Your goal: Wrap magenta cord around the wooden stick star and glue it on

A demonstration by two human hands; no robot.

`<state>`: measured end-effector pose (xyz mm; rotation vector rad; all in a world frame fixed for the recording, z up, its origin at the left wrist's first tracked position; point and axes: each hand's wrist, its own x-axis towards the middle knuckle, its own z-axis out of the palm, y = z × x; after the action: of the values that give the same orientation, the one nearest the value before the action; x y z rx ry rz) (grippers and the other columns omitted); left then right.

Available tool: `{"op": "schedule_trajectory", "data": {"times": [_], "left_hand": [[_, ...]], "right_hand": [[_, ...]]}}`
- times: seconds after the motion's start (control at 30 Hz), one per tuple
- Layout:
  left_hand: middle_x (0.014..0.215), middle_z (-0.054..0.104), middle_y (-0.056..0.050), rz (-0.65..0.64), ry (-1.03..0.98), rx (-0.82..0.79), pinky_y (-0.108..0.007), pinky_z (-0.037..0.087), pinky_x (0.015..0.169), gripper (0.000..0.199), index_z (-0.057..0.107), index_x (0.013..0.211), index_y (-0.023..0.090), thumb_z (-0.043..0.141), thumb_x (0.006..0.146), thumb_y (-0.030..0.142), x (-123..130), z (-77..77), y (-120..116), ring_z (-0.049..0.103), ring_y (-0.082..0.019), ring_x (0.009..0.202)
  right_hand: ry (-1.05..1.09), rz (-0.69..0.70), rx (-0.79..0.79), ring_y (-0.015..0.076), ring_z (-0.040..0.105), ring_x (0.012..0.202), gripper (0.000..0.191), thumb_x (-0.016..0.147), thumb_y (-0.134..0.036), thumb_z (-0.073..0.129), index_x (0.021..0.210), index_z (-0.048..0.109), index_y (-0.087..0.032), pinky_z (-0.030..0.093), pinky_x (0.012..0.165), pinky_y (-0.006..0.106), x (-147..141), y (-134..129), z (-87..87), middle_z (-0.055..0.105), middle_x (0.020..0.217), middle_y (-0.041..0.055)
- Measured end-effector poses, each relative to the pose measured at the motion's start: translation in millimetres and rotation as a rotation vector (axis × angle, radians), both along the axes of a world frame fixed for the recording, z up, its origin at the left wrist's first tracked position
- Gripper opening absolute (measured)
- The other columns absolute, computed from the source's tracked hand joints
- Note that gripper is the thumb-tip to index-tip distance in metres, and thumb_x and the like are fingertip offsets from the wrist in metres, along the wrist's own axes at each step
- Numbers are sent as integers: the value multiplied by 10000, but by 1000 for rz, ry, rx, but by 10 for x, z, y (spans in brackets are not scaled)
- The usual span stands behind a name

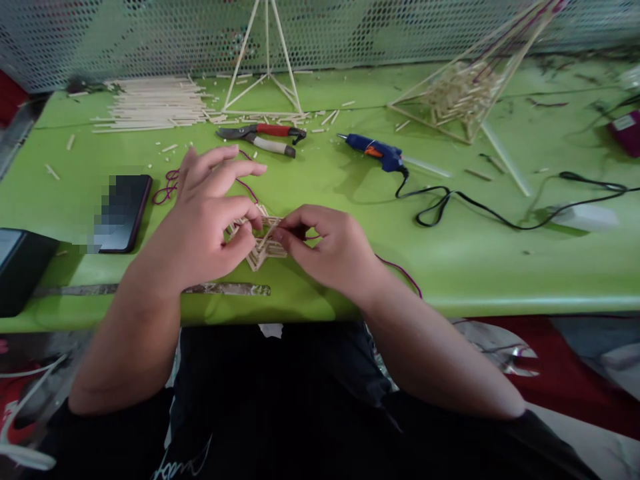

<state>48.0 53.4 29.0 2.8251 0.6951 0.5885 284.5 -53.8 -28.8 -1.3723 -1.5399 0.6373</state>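
Note:
A small lattice of thin wooden sticks [257, 259] lies on the green table between my two hands. My left hand [207, 220] pinches its left side between thumb and index finger, with the other fingers spread. On the right side, the thumb and fingertips of my right hand [325, 247] are closed at the lattice; a thin purple cord [400, 268] runs out from under this hand. More of that colour of cord [167, 188] lies looped behind my left hand. My fingertips partly hide the lattice.
Beyond my hands lie red-and-white-handled cutters [265, 135] and a blue glue gun [373, 150] with a black cable. A stick pile [155, 103], two stick pyramids [267, 110] [465, 93], a phone [125, 213], a dark box [25, 267] and a flat strip [227, 289] surround the work.

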Motion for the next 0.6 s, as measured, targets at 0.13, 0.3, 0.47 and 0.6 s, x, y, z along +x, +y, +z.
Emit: {"op": "schedule_trajectory", "data": {"times": [0.13,0.3,0.47,0.6], "left_hand": [[1904,621,-45,-5,59,-8,-901,125,1604,335,855,1006,242,549,1143,263,34,-5,-32,373,-469,1907],[1992,511,-7,-29,108,-82,-845,-25,1623,389,827,940,215,521,1164,301,74,29,-66,211,-481,1971],[1970,526,32,-56,103,-113,-856,-70,1605,391,764,800,205,578,1134,286,97,24,-77,172,-496,1976],[1972,519,21,-54,98,-88,-883,-54,1594,368,738,799,200,597,1126,292,89,4,-65,194,-502,1971]], "right_hand": [[1,-4,17,195,722,804,112,1045,-275,790,965,861,-238,550,756,347,-9,2,-8,863,912,37],[-34,-2,11,211,733,836,105,1045,-249,771,970,844,-245,568,789,366,-8,2,-6,872,941,48],[-39,4,-14,208,733,832,82,1046,-248,783,992,844,-244,558,785,365,3,-1,5,870,944,45],[-45,5,-14,210,732,833,82,1047,-239,780,986,835,-244,549,779,366,4,-3,5,867,944,46]]}}
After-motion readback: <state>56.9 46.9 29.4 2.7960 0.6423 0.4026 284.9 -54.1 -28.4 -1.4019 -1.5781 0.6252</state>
